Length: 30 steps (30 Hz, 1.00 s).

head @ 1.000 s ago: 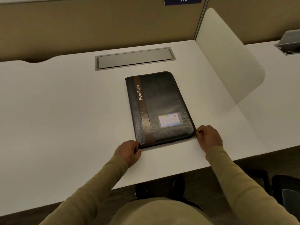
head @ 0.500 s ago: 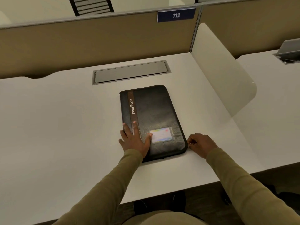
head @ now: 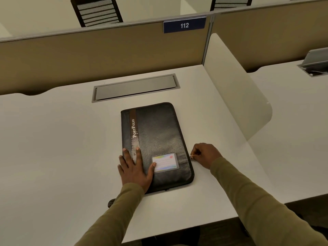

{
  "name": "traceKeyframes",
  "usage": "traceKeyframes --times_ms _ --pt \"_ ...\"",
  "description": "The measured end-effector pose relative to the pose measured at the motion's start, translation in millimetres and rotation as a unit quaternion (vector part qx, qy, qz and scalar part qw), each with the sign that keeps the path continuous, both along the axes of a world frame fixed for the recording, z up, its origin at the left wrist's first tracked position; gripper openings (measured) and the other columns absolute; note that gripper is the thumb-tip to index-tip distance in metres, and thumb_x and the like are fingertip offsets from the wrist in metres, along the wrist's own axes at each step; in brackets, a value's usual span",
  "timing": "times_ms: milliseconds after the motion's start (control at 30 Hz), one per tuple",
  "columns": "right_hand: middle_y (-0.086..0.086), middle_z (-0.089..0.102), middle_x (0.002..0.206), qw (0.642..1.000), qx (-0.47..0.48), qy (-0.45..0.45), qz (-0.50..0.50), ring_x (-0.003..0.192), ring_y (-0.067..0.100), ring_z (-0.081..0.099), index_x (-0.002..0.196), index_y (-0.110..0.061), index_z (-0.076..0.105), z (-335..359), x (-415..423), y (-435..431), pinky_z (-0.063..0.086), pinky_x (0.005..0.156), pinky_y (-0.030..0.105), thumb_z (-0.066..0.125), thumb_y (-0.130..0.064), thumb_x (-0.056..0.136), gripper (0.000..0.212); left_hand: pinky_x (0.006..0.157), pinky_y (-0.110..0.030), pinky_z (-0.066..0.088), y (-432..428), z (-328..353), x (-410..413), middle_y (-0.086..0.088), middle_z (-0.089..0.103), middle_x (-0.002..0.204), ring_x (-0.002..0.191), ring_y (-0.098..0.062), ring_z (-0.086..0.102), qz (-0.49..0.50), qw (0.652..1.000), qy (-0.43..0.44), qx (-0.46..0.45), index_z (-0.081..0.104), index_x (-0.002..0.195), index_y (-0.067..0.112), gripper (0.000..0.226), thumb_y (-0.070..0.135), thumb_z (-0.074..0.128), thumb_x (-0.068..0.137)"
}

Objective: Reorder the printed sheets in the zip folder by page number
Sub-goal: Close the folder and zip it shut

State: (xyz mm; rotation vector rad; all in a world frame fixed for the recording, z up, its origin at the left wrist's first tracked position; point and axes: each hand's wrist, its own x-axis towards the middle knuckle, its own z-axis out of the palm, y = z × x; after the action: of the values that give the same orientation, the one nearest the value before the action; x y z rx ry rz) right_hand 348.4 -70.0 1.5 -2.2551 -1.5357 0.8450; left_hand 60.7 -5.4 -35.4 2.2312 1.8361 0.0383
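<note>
one zip folder (head: pixel 158 137); left hand (head: pixel 134 171) flat, right hand (head: pixel 204 155) pinching zipper pull (head: pixel 191 156).

zip folder (head: pixel 159 132) on desk (head: pixel 53 148), recessed panel (head: pixel 135 87) behind it, divider (head: pixel 236 96) at right

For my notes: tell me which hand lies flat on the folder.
The left hand, fingers spread on the folder; the right hand pinches the zip pull.

desk: plain white laminate desktop (head: pixel 53 148)
hatch: flat grey metal flap (head: pixel 135 87) sunk in near the back
back: tan fabric partition panel (head: pixel 88 57), grey top rail
sign: small navy plate (head: pixel 184 25), says 112
right side: off-white rounded divider screen (head: pixel 236 96)
behind: two black slatted chair backs (head: pixel 96 12)
light: kinda warm and dim
</note>
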Motion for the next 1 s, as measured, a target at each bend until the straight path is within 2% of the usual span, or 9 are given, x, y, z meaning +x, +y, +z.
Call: traceKeyframes --times_ms 300,400,467,567,600,667,767,867,1000 --pt "-0.002 0.07 0.093 0.996 0.034 0.026 -0.081 0.087 0.018 0.062 0.081 -0.025 0.065 0.9 10.0 65.1 0.048 0.079 0.027 0.074 -0.026 0.087 0.011 0.114 -0.057 0.023 -0.6 -1.3 2.3 -0.017 0.002 0.162 0.145 -0.044 0.011 0.004 1.0 -0.001 0.022 0.011 0.157 0.028 0.095 0.084 0.009 0.079" --pt "0.0 0.071 0.098 0.995 0.038 0.029 -0.082 0.091 0.021 0.063 0.088 -0.022 0.069 0.8 12.7 79.7 0.049 0.081 0.029 0.072 -0.024 0.089 0.004 0.113 -0.057 0.023 0.1 -1.2 2.2 -0.018 0.007 0.162 0.144 -0.044 0.015 0.005 1.0 0.003 0.025 0.015 0.156 0.028 0.095 0.083 0.016 0.079" --pt "0.002 0.07 0.102 0.998 0.037 0.026 -0.048 0.094 0.022 0.062 0.095 -0.019 0.069 0.7 14.9 85.0 0.049 0.083 0.03 0.068 -0.02 0.091 0.004 0.112 -0.058 0.024 4.8 2.8 4.9 -0.019 0.016 0.159 0.142 -0.043 0.02 0.016 0.999 0.001 0.03 0.027 0.153 0.024 0.094 0.08 0.024 0.078" --pt "0.004 0.067 0.105 0.999 0.03 0.019 0.0 0.097 0.023 0.061 0.099 -0.019 0.068 -1.0 20.3 89.3 0.05 0.087 0.033 0.067 -0.021 0.092 0.007 0.106 -0.059 0.031 28.4 15.1 19.8 -0.022 0.029 0.15 0.136 -0.043 0.029 0.058 0.997 -0.035 0.041 0.048 0.132 0.015 0.085 0.076 0.031 0.075" --pt "0.004 0.066 0.104 0.999 0.027 0.016 0.01 0.097 0.023 0.061 0.099 -0.019 0.068 -1.6 21.9 90.4 0.05 0.087 0.034 0.067 -0.022 0.092 0.007 0.106 -0.059 0.031 39.0 18.8 26.4 -0.021 0.027 0.151 0.136 -0.042 0.029 0.07 0.996 -0.037 0.037 0.045 0.133 0.013 0.085 0.076 0.033 0.076" --pt "0.004 0.067 0.104 0.999 0.023 0.011 0.02 0.097 0.022 0.06 0.1 -0.018 0.068 -2.8 24.2 92.1 0.049 0.086 0.033 0.067 -0.022 0.093 0.008 0.111 -0.059 0.026 62.1 23.4 39.6 -0.019 0.012 0.158 0.142 -0.041 0.018 0.074 0.997 -0.009 0.013 0.027 0.148 0.016 0.091 0.077 0.035 0.081" --pt "0.003 0.067 0.103 0.999 0.022 0.014 0.025 0.096 0.022 0.061 0.099 -0.018 0.069 -3.7 26.0 95.7 0.051 0.088 0.035 0.067 -0.021 0.092 0.008 0.115 -0.059 0.016 101.4 24.3 53.4 -0.014 -0.007 0.162 0.147 -0.041 0.004 0.056 0.998 0.032 -0.014 0.0 0.155 0.026 0.097 0.084 0.023 0.081" --pt "0.002 0.068 0.102 0.999 0.021 0.018 0.033 0.095 0.021 0.061 0.097 -0.019 0.069 -6.2 30.4 100.3 0.052 0.088 0.036 0.068 -0.02 0.09 0.007 0.116 -0.06 0.013 132.1 24.2 60.4 -0.013 -0.012 0.162 0.147 -0.042 0.0 0.049 0.997 0.043 -0.032 -0.004 0.155 0.031 0.1 0.089 0.016 0.076" --pt "-0.001 0.068 0.097 0.998 0.029 0.018 0.048 0.091 0.019 0.061 0.092 -0.02 0.07 -10.1 37.9 110.7 0.053 0.086 0.036 0.07 -0.019 0.089 0.003 0.114 -0.059 0.018 137.5 17.1 59.7 -0.016 -0.007 0.162 0.146 -0.045 0.004 0.038 0.998 0.05 -0.007 -0.001 0.156 0.03 0.102 0.09 0.007 0.074"
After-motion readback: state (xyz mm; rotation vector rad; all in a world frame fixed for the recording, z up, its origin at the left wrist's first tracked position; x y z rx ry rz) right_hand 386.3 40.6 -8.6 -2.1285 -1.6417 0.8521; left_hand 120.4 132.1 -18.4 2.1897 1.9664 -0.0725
